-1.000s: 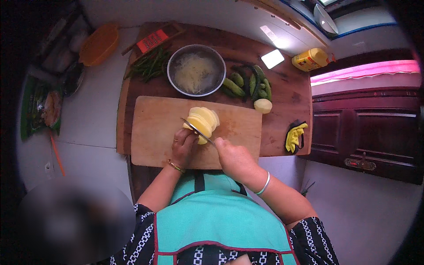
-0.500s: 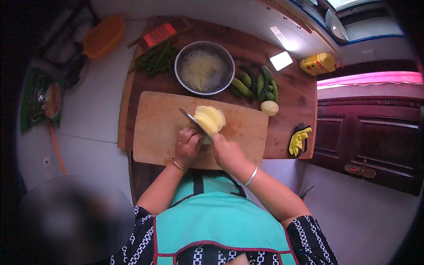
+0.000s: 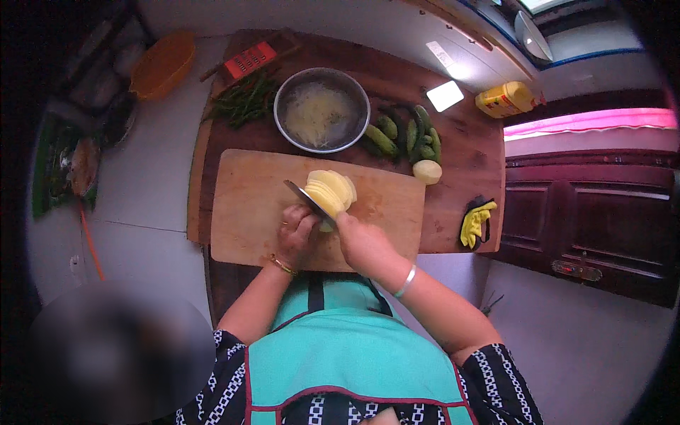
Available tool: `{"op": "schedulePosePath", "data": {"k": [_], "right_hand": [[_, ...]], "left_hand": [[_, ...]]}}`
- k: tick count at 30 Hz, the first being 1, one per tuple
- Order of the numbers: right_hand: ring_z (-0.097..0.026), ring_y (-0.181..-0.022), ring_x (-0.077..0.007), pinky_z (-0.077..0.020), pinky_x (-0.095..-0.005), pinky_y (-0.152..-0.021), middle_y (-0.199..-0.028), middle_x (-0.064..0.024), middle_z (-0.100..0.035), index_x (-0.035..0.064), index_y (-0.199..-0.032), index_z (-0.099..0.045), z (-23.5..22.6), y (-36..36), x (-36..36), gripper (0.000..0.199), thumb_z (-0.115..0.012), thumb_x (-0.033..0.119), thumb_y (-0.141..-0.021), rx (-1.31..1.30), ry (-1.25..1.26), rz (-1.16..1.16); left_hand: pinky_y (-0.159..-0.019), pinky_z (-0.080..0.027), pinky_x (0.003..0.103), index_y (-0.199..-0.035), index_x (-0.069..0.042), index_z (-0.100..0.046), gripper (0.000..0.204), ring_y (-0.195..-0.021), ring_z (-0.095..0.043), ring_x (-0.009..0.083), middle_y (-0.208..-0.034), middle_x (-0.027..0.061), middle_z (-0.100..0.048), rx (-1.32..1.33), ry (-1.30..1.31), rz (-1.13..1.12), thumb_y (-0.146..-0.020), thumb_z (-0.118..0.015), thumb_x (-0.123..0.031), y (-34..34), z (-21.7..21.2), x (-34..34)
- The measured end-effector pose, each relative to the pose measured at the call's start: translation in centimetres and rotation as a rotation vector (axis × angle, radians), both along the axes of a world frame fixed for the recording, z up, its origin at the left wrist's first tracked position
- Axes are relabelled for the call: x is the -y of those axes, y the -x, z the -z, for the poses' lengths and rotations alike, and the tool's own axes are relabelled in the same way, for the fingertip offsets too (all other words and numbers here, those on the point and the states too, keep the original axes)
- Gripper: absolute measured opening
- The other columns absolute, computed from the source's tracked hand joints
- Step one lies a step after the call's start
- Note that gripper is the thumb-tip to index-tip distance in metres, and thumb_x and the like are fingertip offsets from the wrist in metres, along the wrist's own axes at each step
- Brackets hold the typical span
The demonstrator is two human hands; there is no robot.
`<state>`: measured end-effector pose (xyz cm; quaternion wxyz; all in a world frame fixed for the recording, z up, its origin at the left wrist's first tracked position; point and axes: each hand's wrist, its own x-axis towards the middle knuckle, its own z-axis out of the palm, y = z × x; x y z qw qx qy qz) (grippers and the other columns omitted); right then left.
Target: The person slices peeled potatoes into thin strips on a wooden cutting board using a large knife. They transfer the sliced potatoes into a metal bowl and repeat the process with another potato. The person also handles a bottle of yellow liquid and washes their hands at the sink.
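A wooden cutting board [image 3: 248,205] lies on a dark wooden table [image 3: 467,177]. On it stands a fanned stack of pale yellow potato slices [image 3: 333,190]. My right hand [image 3: 363,241] grips the handle of a knife [image 3: 306,200], whose blade slants up and left against the near side of the stack. My left hand [image 3: 294,232], fingers curled, sits just left of the blade and holds the small remaining potato piece [image 3: 324,227] against the board.
Behind the board are a metal bowl [image 3: 283,92] of pale shreds in water, green beans [image 3: 244,103], cucumbers [image 3: 407,134], a whole peeled potato [image 3: 427,171], a red grater [image 3: 249,59], a yellow bottle [image 3: 504,99] and a yellow peeler [image 3: 476,223]. An orange basket [image 3: 163,65] sits far left.
The knife blade has stayed against the slices while both hands shifted slightly on the board. The stack of slices has fanned a little wider.
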<state>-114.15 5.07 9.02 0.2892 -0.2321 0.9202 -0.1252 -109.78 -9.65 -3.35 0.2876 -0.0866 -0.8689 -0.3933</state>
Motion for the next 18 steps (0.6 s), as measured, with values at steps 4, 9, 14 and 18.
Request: {"op": "schedulePosePath", "data": {"k": [4,9,14,18], "right_hand": [[-0.059,-0.069,-0.0428,-0.0466,-0.0512,-0.060,-0.088,-0.0252,-0.059,0.0027,-0.096,-0.042,4.2,-0.5,-0.4,0.015,-0.047,0.006,-0.083,-0.065,0.123,0.066],[-0.061,-0.064,-0.0386,-0.0493,-0.0473,-0.053,-0.082,-0.0219,-0.058,0.0010,-0.098,-0.042,1.7,-0.8,-0.2,0.018,-0.048,0.004,-0.081,-0.173,0.117,-0.023],[-0.059,-0.066,-0.0406,-0.0474,-0.0498,-0.057,-0.080,-0.0217,-0.057,0.0031,-0.097,-0.043,-3.1,-0.8,-0.2,0.015,-0.046,0.004,-0.082,-0.108,0.004,-0.073],[-0.060,-0.065,-0.0403,-0.0475,-0.0493,-0.056,-0.079,-0.0209,-0.058,0.0030,-0.096,-0.043,-3.4,-1.0,-1.0,0.016,-0.047,0.003,-0.080,-0.109,0.034,-0.065]], "left_hand": [[-0.084,-0.047,0.039,-0.091,-0.007,-0.062,0.020,-0.098,-0.055,0.0291,-0.103,0.0086,-0.057,-0.002,-0.041,-0.003,-0.073,-0.068,-0.003,-0.4,0.3,0.1],[-0.085,-0.047,0.038,-0.090,-0.007,-0.062,0.019,-0.099,-0.054,0.0293,-0.102,0.0086,-0.058,0.023,-0.034,-0.010,-0.072,-0.067,-0.002,-0.7,0.4,0.3],[-0.086,-0.046,0.037,-0.090,-0.007,-0.063,0.022,-0.100,-0.053,0.0284,-0.103,0.0088,-0.058,0.047,-0.052,-0.016,-0.070,-0.069,-0.002,-0.5,1.0,0.2],[-0.087,-0.045,0.037,-0.091,-0.007,-0.062,0.023,-0.101,-0.053,0.0282,-0.103,0.0088,-0.058,0.028,-0.008,-0.012,-0.069,-0.069,-0.002,-0.4,0.7,0.2]]}}
